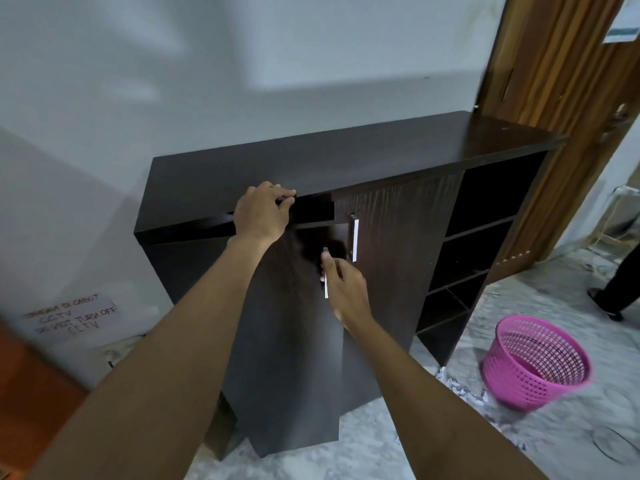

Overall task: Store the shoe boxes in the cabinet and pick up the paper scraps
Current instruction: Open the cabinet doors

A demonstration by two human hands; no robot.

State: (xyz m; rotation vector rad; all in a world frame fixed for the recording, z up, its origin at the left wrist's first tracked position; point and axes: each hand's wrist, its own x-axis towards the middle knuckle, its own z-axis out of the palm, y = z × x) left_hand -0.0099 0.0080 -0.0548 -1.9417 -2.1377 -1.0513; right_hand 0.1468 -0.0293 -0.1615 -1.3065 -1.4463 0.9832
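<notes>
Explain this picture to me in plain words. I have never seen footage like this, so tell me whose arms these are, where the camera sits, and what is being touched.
There is no machine here. The single picture comes from a wide-angle camera worn on a person's head, looking forward and down, so the two bare arms reaching in are the wearer's own.

The left hand grips the top edge of the dark cabinet's left door, which stands ajar. The right hand closes on that door's pale handle. The door beside it is shut, and open shelves sit at the cabinet's right end.

On the floor lie white paper scraps beside an empty-looking pink basket. No shoe boxes show. A handwritten note is stuck to the wall on the left, and another person's leg shows at the far right.
</notes>
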